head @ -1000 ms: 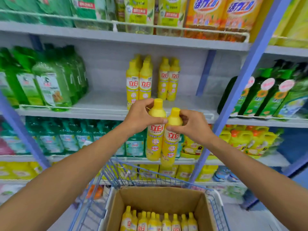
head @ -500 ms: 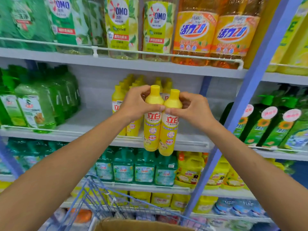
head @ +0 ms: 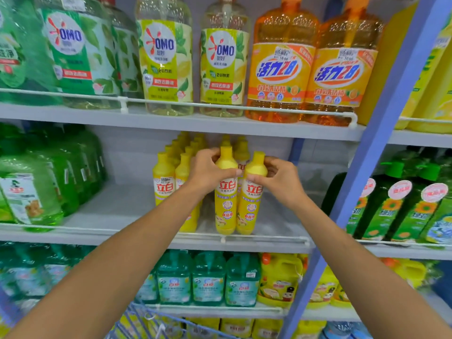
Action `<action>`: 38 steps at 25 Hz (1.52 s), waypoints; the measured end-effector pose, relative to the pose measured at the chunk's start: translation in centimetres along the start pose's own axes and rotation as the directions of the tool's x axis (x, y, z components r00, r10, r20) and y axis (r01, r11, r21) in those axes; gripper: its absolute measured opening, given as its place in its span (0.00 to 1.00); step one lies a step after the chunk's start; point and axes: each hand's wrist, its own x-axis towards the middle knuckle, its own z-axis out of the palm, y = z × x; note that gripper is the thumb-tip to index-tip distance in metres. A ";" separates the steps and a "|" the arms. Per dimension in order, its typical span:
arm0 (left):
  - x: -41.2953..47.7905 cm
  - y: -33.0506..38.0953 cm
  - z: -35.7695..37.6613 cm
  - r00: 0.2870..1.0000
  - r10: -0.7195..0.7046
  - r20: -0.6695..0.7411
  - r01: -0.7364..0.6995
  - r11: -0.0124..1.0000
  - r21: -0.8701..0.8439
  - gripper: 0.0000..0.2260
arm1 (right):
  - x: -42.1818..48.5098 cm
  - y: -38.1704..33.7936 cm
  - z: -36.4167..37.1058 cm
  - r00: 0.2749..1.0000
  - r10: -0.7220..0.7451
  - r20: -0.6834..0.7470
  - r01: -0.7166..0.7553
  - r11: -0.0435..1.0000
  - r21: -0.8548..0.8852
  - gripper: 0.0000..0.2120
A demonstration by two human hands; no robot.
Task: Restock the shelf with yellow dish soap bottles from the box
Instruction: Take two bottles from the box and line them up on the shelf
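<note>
Shelf (head: pixel 256 223) stood under my hands; left hand (head: pixel 210 173) and right hand (head: pixel 278 178) each gripped a bottle (head: pixel 226 192), about to set down.

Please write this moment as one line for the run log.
phase: placing | left hand: holds yellow bottle | right hand: holds second yellow bottle | place: middle shelf, front edge

White store shelving (head: pixel 186 123) with thin wire rails (head: pixel 171 102) along the front edges, divided by a slanted blue upright (head: pixel 381 133). A pale back panel (head: pixel 132 157) is seen behind the middle tier. Even, soft lighting is noted throughout. A blue wire cart rim (head: pixel 151 321) is visible at the bottom edge.
</note>
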 end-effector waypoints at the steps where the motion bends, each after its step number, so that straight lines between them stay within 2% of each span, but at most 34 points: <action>1: 0.2 -0.6 0.3 1.000 -0.021 -0.011 0.021 1.000 0.008 0.27 | 0.1 0.5 0.4 1.000 0.005 0.023 -0.005 1.000 0.006 0.21; 7: 0.9 -3.9 2.0 0.999 -0.040 -0.034 0.042 0.997 0.068 0.29 | 0.8 2.6 2.1 0.998 0.029 0.061 -0.031 0.999 0.031 0.26; 10: 0.6 -5.7 2.5 0.995 -0.069 -0.066 0.067 0.997 -0.035 0.27 | 0.5 3.7 2.1 0.996 0.068 0.050 -0.070 0.997 0.044 0.29; 14: -1.3 -7.2 3.1 0.998 -0.060 -0.009 0.059 0.992 -0.107 0.29 | -2.5 6.8 4.3 0.988 0.151 -0.005 -0.149 0.980 0.130 0.25; 16: -2.9 -9.3 3.8 0.993 -0.111 0.036 0.114 0.985 -0.131 0.26 | -3.6 8.3 5.4 0.981 0.190 -0.032 -0.178 0.957 0.230 0.23; 18: -4.6 -11.3 4.4 0.986 -0.160 0.055 0.167 0.975 -0.147 0.24 | -4.2 8.9 6.1 0.978 0.205 -0.040 -0.184 0.936 0.300 0.22; 23: -5.4 -12.8 4.8 0.982 -0.181 0.048 0.187 0.969 -0.160 0.27 | -5.1 9.8 6.9 0.972 0.230 -0.054 -0.197 0.915 0.352 0.24; 31: -4.5 -13.9 6.8 0.962 -0.221 -0.161 0.196 0.968 -0.158 0.25 | -2.4 11.0 7.7 0.972 0.234 -0.031 -0.213 0.927 0.309 0.24; 34: -3.8 -13.9 7.4 0.939 -0.254 -0.233 0.222 0.963 -0.154 0.24 | -1.4 11.5 8.1 0.969 0.242 -0.054 -0.216 0.931 0.294 0.25; 38: -2.8 -14.0 7.8 0.930 -0.272 -0.247 0.237 0.958 -0.163 0.21 | -1.0 12.3 9.0 0.948 0.283 -0.147 -0.235 0.930 0.282 0.25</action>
